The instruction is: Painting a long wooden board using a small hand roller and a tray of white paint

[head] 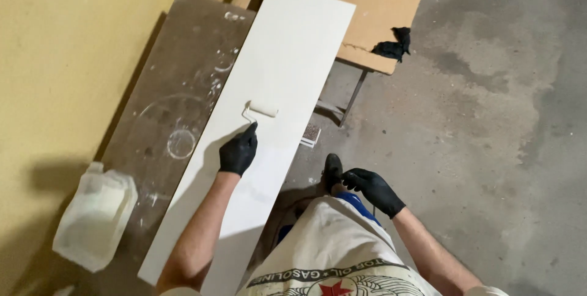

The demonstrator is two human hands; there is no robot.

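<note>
— What is the left hand [238, 152] doing?

— It wears a black glove, and its fingers are clamped on the handle of a small paint roller [262, 110]. The roller's white sleeve lies flat on a long white board [287, 51], about halfway along it and nearer its left edge than its right.

— And where does the board lie?

— It rests on a dark, paint-stained surface [177, 88] that runs along the yellow wall [55, 58]. The board's right edge hangs out past the surface, over the floor [477, 119].

— The right hand [373, 189]?

— Gloved in black too, it hangs low in front of the person's white apron [333, 241], well apart from the board, just beside a dark shoe [332, 168]. The fingers are loosely curled and hold nothing.

— Anything else close by?

— A white paint tray [95, 216] sits at the near left corner of the surface, next to the wall. White rings and splashes of paint mark the surface between tray and board. Past the board's far end lies a brown panel [373, 3] with a black rag [394, 44] at its near edge. A small speckled tile [311, 133] lies on the floor below the board's right edge.
</note>
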